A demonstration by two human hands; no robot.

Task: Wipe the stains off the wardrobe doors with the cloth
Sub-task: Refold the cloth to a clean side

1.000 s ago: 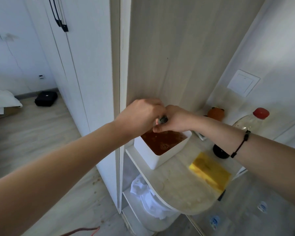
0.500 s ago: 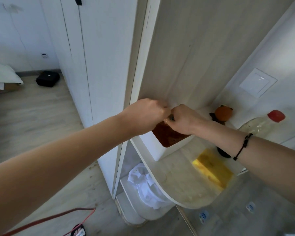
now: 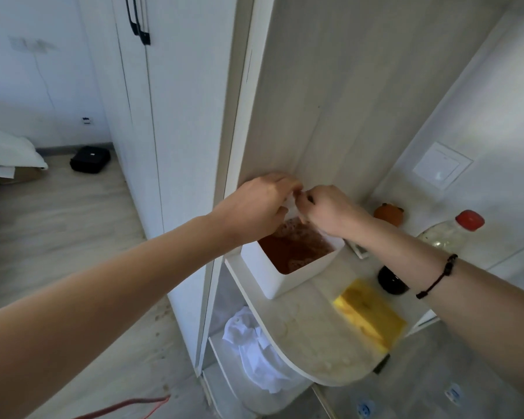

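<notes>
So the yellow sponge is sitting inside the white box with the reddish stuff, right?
Not quite. The yellow sponge is not inside the white box. It lies on the shelf beside the box, as the head view shows. The box does hold the reddish-brown stuff.
</notes>
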